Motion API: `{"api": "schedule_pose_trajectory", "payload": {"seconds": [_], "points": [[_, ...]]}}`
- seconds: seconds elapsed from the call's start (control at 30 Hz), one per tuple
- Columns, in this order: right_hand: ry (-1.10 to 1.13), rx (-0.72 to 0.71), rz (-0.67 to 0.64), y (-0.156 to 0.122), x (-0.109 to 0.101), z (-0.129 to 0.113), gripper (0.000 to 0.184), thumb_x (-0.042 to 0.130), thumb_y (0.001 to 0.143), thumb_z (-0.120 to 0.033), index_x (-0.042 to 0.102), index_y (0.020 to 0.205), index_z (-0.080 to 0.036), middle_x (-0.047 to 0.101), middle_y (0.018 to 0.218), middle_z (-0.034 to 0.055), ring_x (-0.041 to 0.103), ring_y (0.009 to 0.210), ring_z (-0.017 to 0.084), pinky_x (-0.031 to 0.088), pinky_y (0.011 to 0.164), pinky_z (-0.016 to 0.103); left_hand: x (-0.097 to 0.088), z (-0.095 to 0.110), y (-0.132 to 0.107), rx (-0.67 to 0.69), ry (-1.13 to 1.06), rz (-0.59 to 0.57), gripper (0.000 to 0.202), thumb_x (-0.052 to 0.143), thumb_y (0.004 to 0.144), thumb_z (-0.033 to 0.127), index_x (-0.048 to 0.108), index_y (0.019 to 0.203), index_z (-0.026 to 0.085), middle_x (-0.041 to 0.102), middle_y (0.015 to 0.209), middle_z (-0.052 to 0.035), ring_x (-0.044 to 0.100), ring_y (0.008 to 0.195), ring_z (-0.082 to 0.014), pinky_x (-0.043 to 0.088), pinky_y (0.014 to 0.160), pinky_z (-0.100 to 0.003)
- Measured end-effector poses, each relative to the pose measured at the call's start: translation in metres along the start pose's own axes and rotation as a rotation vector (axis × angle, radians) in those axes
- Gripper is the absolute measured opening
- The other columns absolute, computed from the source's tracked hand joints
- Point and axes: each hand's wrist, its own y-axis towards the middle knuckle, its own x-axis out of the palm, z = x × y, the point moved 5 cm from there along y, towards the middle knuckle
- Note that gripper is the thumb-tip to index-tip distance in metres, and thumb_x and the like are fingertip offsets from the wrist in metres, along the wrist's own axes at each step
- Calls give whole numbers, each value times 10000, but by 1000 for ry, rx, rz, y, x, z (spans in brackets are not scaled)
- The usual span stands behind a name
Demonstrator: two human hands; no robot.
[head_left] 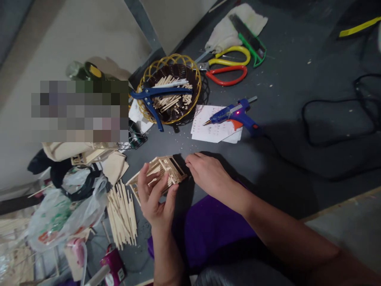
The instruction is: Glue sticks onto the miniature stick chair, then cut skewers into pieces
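Note:
My left hand point(157, 194) is wrapped around a small framework model built from thin wooden sticks point(171, 169), fingers and thumb gripping its sides. Part of the model is hidden behind the fingers. Just right of it, my right hand point(205, 169) is closed in a pinch close to the model's end; whatever lies between the fingertips is too small to make out. Above the hands, a blue glue gun point(229, 113) with a lit red light rests on printed paper sheets point(205, 131). A loose pile of wooden sticks point(122, 214) lies left of my left hand.
A woven basket point(195, 105) holds cut sticks, with blue cutting pliers point(157, 93) across it. Scissors point(228, 77), a green-handled cutter point(251, 45) and a white cloth point(222, 31) lie behind. A black cord point(306, 135) loops at right; a plastic bag point(68, 210) sits left.

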Motion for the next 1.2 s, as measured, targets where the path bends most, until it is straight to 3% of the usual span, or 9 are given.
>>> {"api": "schedule_pose_trajectory", "payload": {"seconds": [0.7,1.2], "points": [[-51,-14,2,-1,2,0,221,425,940,-119,641,960,-160,694,897,83,643,717,169,379,575,281,1,-1,0,-8,33,0,279,705,806,249,676,1081,212,456,1433,-116,610,1037,-213,562,828,-386],[-61,-10,-29,-1,2,-2,219,416,951,-131,633,957,-160,699,906,72,656,747,175,372,579,277,0,1,0,4,11,0,301,714,794,206,670,1092,213,452,1438,-121,608,1027,-208,570,807,-377]]}}
